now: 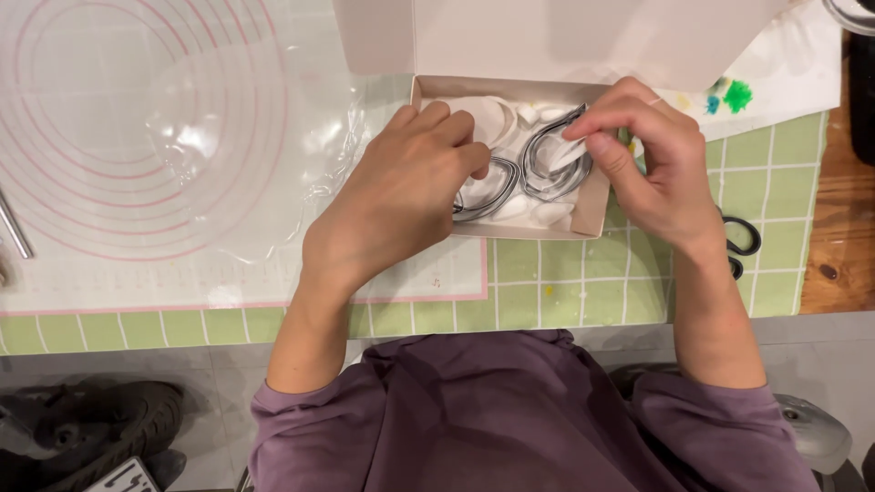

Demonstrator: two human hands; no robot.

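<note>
A small white cardboard box with its lid up stands on the table in front of me. Inside lie white petal-shaped pieces and nested metal teardrop cutters. My left hand reaches into the box's left half, its fingertips pressed on one metal cutter. My right hand hovers over the box's right side and pinches a thin white petal piece between thumb and forefinger.
A translucent baking mat with pink rings covers the left of the table, a crumpled clear plastic sheet on it. Below lies a green grid cutting mat. Black scissor handles peek out at right. A paper with green stains lies at upper right.
</note>
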